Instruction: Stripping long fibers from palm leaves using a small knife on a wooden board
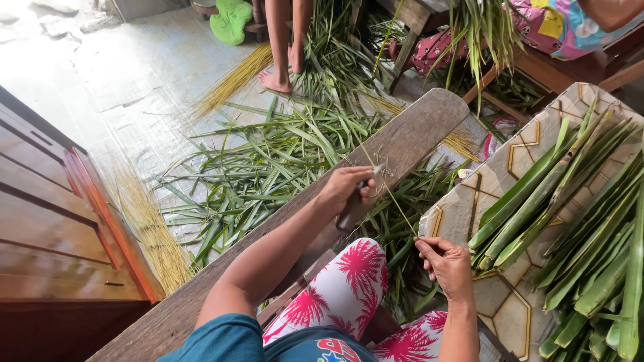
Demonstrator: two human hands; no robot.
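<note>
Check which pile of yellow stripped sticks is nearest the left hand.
The pile along the wooden cabinet, on the floor left of the plank. The other two yellow piles, by the standing person's feet and behind the plank's far end, lie farther from the left hand.

I see a long wooden plank (409, 137) slanting across the middle. My left hand (345, 190) rests on it with a dark-handled knife (353, 204). To my right is a cushion seat with a gold line pattern (500, 174), and a pile of long green leaves (577, 221) lies on it. Below is a pale floor (127, 74). Loose green leaf strips (268, 167) are spread over it, and bundles of thin yellow sticks (151, 231) lie beside them.
</note>
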